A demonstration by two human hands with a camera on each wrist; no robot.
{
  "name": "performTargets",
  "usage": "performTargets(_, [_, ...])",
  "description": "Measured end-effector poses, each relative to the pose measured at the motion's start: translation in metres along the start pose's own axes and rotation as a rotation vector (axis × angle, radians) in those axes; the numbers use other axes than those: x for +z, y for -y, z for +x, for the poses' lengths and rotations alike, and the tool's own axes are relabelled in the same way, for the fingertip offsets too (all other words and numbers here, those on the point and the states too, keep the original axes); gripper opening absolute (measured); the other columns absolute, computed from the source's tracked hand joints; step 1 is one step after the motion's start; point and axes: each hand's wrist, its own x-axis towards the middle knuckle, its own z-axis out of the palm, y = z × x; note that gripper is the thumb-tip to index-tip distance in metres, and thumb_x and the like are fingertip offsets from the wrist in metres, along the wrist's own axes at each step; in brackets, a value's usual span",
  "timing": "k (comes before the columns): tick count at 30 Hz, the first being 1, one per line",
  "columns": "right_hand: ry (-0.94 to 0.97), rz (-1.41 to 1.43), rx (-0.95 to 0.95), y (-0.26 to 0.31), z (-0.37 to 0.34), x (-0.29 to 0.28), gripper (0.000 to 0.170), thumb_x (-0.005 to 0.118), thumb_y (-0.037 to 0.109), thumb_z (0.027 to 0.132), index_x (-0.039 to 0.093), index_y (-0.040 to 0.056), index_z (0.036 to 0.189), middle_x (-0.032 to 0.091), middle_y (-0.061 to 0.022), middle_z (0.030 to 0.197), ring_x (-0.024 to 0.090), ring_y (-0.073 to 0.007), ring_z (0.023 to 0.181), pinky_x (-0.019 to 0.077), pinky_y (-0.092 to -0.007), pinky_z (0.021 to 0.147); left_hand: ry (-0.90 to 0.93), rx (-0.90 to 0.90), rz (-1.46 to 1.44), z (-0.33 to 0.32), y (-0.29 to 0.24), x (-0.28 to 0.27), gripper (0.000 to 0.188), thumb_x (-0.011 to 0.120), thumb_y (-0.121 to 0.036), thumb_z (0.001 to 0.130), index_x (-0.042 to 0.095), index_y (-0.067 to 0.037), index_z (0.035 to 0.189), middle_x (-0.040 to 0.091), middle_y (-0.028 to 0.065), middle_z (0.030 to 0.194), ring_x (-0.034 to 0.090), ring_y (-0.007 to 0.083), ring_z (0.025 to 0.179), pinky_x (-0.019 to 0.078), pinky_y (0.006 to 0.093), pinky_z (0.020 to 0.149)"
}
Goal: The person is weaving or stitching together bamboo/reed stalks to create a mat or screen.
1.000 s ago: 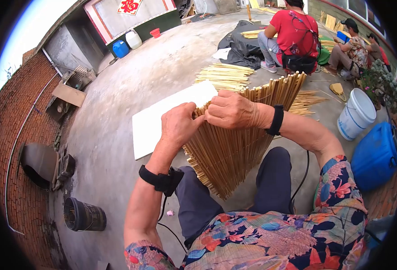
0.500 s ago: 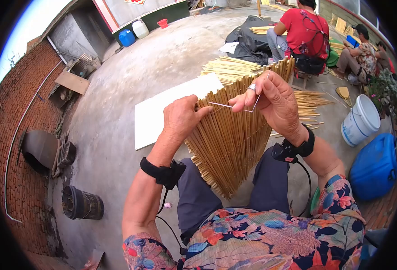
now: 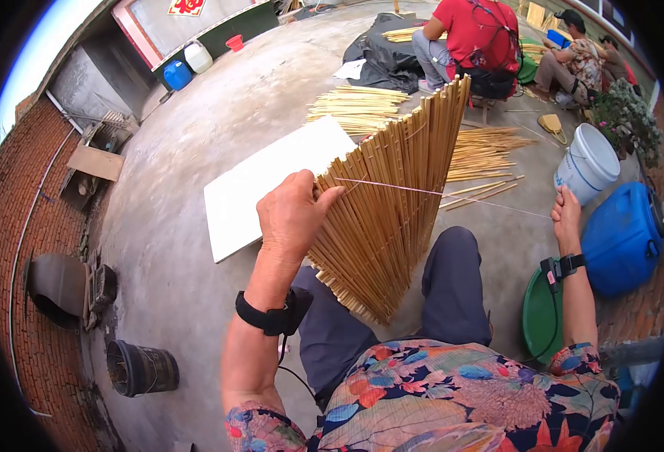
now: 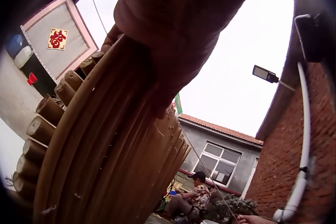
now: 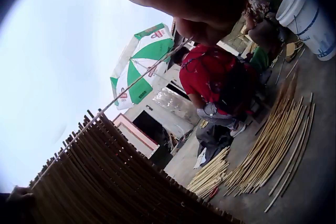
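A mat of thin, reed-like sticks, bound side by side, stands between the person's knees. At its upper left edge my left hand grips the stick ends, thumb on the near face. From beside that thumb a thin pale thread runs taut across the mat. My right hand, far out to the right near the white bucket, holds the thread's other end in curled fingers. The right wrist view shows the thread slanting down to the mat's edge. Whether a needle is in the right hand, I cannot tell.
A white board lies behind the mat, with loose sticks beyond it. At right are a white bucket, a blue jug and a green basin. A person in red sits ahead; a black bucket stands left.
My right hand has moved from the mat's top edge far out to the right, drawing the thread out straight. My left hand keeps its grip on the mat's edge.
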Motion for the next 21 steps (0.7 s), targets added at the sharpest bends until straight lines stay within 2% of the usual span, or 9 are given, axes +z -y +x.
performTargets(1, [0.000, -0.051, -0.012, 0.001, -0.007, 0.027, 0.022, 0.054, 0.030, 0.095, 0.051, 0.0087, 0.089, 0.036, 0.0065, 0.063, 0.028, -0.0012, 0.044, 0.0233, -0.0172, 0.036, 0.005, 0.013, -0.005, -0.001, -0.003, 0.000, 0.047, 0.073, -0.043, 0.072, 0.050, -0.003, 0.065, 0.056, 0.0105, 0.061, 0.054, 0.0294, 0.057, 0.0419, 0.0388, 0.054])
performTargets(3, [0.350, -0.060, 0.109, 0.009, -0.056, 0.119, 0.023, 0.058, 0.029, 0.093, 0.052, 0.0070, 0.090, 0.035, 0.0074, 0.065, 0.029, -0.0005, 0.047, 0.0258, -0.0160, 0.040, -0.002, 0.025, 0.020, -0.003, -0.013, -0.003, 0.047, 0.074, -0.043, 0.071, 0.050, -0.003, 0.066, 0.056, 0.0101, 0.064, 0.055, 0.0289, 0.058, 0.0426, 0.0377, 0.054])
performTargets(5, [0.745, -0.070, 0.161, 0.010, -0.105, 0.189, 0.014, 0.064, 0.018, 0.089, 0.055, 0.0060, 0.089, 0.042, 0.0078, 0.069, 0.035, 0.0005, 0.051, 0.0301, -0.0149, 0.043, -0.002, 0.031, 0.045, -0.007, -0.018, -0.006, 0.047, 0.074, -0.043, 0.071, 0.050, -0.004, 0.067, 0.056, 0.0101, 0.064, 0.055, 0.0290, 0.059, 0.0428, 0.0373, 0.053])
performTargets(8, [0.986, -0.404, -0.105, -0.005, -0.153, 0.247, 0.015, 0.066, 0.015, 0.086, 0.058, 0.0041, 0.092, 0.050, 0.0048, 0.071, 0.043, -0.0021, 0.054, 0.0383, -0.0175, 0.049, 0.000, 0.025, 0.073, -0.011, -0.023, -0.008, 0.048, 0.074, -0.044, 0.070, 0.049, -0.004, 0.067, 0.056, 0.0102, 0.065, 0.055, 0.0292, 0.059, 0.0430, 0.0369, 0.053])
performTargets(12, [0.927, -0.335, -0.139, -0.028, -0.165, 0.270, 0.017, 0.067, 0.011, 0.084, 0.059, 0.0037, 0.096, 0.051, 0.0017, 0.073, 0.046, -0.0023, 0.057, 0.0393, -0.0188, 0.049, -0.038, 0.057, 0.073, -0.012, -0.025, -0.007, 0.050, 0.074, -0.046, 0.070, 0.049, -0.003, 0.067, 0.055, 0.0108, 0.065, 0.054, 0.0301, 0.058, 0.0431, 0.0374, 0.053])
performTargets(14, [0.885, -0.535, -0.591, -0.034, -0.171, 0.269, 0.021, 0.068, 0.015, 0.082, 0.058, 0.0005, 0.095, 0.054, -0.0051, 0.072, 0.049, -0.0129, 0.058, 0.0445, -0.0267, 0.056, -0.032, 0.057, 0.074, -0.011, -0.025, -0.007, 0.050, 0.074, -0.046, 0.070, 0.048, -0.003, 0.067, 0.055, 0.0109, 0.065, 0.054, 0.0303, 0.058, 0.0429, 0.0373, 0.053])
performTargets(15, [0.899, -0.583, -0.609, -0.035, -0.173, 0.268, 0.024, 0.068, 0.015, 0.081, 0.058, -0.0003, 0.097, 0.055, -0.0093, 0.074, 0.054, -0.0171, 0.064, 0.0458, -0.0292, 0.061, -0.030, 0.050, 0.074, -0.012, -0.024, -0.008, 0.050, 0.074, -0.046, 0.070, 0.048, -0.003, 0.067, 0.055, 0.0110, 0.065, 0.054, 0.0304, 0.058, 0.0428, 0.0372, 0.053])
performTargets(18, [0.917, -0.680, -0.572, -0.040, -0.164, 0.268, 0.026, 0.068, 0.015, 0.080, 0.058, -0.0009, 0.098, 0.055, -0.0099, 0.074, 0.056, -0.0179, 0.065, 0.0469, -0.0303, 0.062, -0.013, 0.053, 0.060, -0.012, -0.023, -0.008, 0.051, 0.074, -0.046, 0.070, 0.047, -0.003, 0.066, 0.054, 0.0109, 0.065, 0.053, 0.0306, 0.057, 0.0424, 0.0373, 0.053])
performTargets(21, [1.005, -0.611, -0.569, -0.037, -0.161, 0.261, 0.022, 0.065, 0.016, 0.084, 0.057, -0.0008, 0.096, 0.055, -0.0063, 0.073, 0.057, -0.0147, 0.063, 0.0485, -0.0296, 0.060, 0.000, 0.056, 0.056, -0.012, -0.024, -0.010, 0.051, 0.074, -0.045, 0.071, 0.046, -0.003, 0.066, 0.053, 0.0110, 0.065, 0.052, 0.0306, 0.057, 0.0422, 0.0372, 0.053])
